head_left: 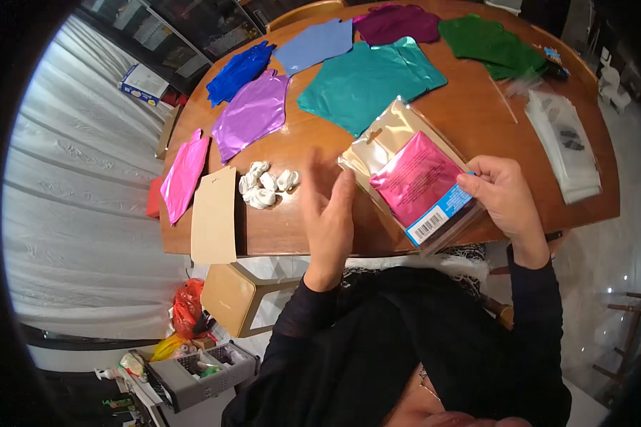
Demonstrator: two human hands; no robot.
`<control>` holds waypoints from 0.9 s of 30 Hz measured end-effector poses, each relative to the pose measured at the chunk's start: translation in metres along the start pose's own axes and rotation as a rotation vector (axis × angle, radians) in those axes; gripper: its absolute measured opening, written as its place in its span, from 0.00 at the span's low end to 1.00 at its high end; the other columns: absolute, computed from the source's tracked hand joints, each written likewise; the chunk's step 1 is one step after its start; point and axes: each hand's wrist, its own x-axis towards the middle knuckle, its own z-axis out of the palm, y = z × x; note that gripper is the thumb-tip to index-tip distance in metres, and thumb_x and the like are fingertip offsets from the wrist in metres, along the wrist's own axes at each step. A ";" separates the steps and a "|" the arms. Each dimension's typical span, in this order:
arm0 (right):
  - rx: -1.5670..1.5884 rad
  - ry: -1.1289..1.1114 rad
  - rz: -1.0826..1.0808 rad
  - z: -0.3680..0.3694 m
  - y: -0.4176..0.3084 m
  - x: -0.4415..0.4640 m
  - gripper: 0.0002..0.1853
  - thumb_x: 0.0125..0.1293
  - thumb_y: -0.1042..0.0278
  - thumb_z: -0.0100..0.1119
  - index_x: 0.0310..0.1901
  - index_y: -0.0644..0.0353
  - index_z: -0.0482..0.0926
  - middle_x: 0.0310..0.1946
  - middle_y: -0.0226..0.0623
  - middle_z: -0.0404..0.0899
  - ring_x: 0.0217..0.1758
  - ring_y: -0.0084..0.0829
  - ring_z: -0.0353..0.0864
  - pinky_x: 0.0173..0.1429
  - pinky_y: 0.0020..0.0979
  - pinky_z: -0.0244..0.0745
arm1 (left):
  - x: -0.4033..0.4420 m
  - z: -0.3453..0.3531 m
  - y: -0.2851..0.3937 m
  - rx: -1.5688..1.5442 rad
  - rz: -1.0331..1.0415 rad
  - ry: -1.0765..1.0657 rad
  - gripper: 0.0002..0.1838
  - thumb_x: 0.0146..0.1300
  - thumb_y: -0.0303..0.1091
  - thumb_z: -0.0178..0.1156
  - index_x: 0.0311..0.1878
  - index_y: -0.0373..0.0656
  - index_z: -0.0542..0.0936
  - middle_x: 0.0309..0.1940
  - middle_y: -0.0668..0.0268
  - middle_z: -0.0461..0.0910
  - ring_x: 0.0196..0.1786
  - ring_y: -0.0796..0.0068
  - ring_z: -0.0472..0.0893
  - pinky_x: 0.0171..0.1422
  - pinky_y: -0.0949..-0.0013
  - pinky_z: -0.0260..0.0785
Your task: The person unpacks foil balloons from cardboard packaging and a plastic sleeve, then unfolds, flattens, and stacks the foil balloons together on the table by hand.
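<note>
A clear plastic package holds a folded pink foil piece, a tan card and a blue label with a barcode. My right hand pinches its right edge, thumb on top. Just left of the package, my left hand is raised with its fingers apart and holds nothing; its fingers are slightly blurred. White coiled bundles lie left of that hand, beside a stack of tan cards at the table's front edge.
On the wooden table lie foil pieces: teal, purple, pink, blue, light blue, magenta and green. Clear sleeves lie at right. A stool stands below the front edge.
</note>
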 end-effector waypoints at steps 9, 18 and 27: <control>-0.517 -0.108 0.054 -0.010 -0.007 0.018 0.11 0.63 0.72 0.60 0.41 0.73 0.81 0.27 0.33 0.81 0.26 0.22 0.72 0.34 0.22 0.69 | -0.012 0.042 -0.013 1.150 0.744 -0.541 0.20 0.56 0.21 0.62 0.54 0.36 0.78 0.52 0.55 0.75 0.49 0.58 0.76 0.53 0.65 0.70; -0.558 0.262 -0.091 -0.048 -0.004 -0.002 0.11 0.63 0.72 0.58 0.43 0.71 0.80 0.31 0.35 0.82 0.30 0.26 0.73 0.37 0.25 0.69 | -0.003 0.048 -0.027 1.276 0.672 -0.655 0.19 0.54 0.27 0.67 0.50 0.36 0.77 0.48 0.55 0.73 0.46 0.54 0.75 0.50 0.61 0.70; -1.428 0.524 -0.160 -0.112 0.035 0.064 0.09 0.65 0.67 0.57 0.33 0.64 0.73 0.28 0.45 0.79 0.31 0.49 0.77 0.36 0.41 0.71 | -0.007 0.061 -0.037 1.416 0.712 -0.542 0.19 0.50 0.33 0.71 0.40 0.39 0.72 0.40 0.57 0.70 0.40 0.55 0.72 0.45 0.60 0.68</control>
